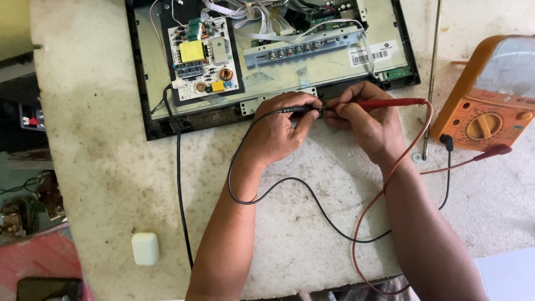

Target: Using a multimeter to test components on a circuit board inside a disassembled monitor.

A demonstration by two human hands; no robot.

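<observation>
My left hand (278, 125) grips a black test probe (298, 109). A red test probe (384, 102) is pinched in my right hand (368, 120). Both probe tips meet at the near edge of an opened flat-screen chassis (278, 67). Black and red leads loop across the table to an orange multimeter (487, 106) at the right. A circuit board (203, 58) with a yellow part sits in the chassis at the left.
A grey connector bracket (304, 49) and ribbon cables lie in the chassis. A black power cord (179, 184) runs down the table. A small white case (145, 248) lies near the front left. A thin metal rod (432, 78) lies beside the multimeter. Clutter sits beyond the table's left edge.
</observation>
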